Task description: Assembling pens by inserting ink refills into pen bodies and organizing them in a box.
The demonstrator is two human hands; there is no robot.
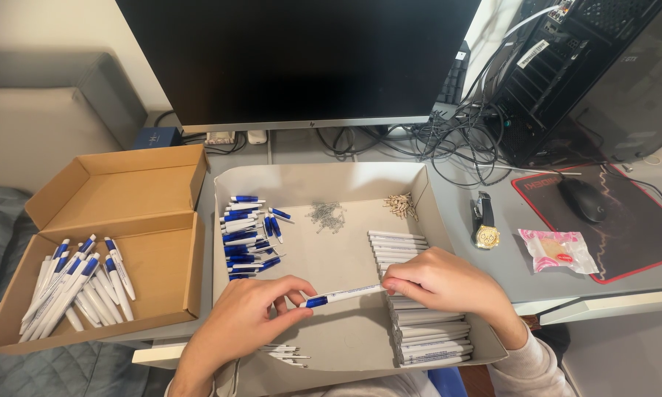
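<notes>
Head view: pen [343,295] held over grey tray [324,175].
Left hand [246,317]: pinched on blue end.
Right hand [441,281]: pinched on white barrel.
Done: assembled pens [77,288] in cardboard box [121,191].
Left: white barrels [419,323] (many), blue parts [246,235].

- Left hand [239,323] and right hand [441,283], lower centre of frame, pinch opposite ends of one white-and-blue pen [342,295].
- Grey tray [346,184] beneath holds blue pen caps [246,235], white barrels [419,323], springs [325,215].
- Cardboard box [118,191], left, holds assembled pens [77,287].
</notes>
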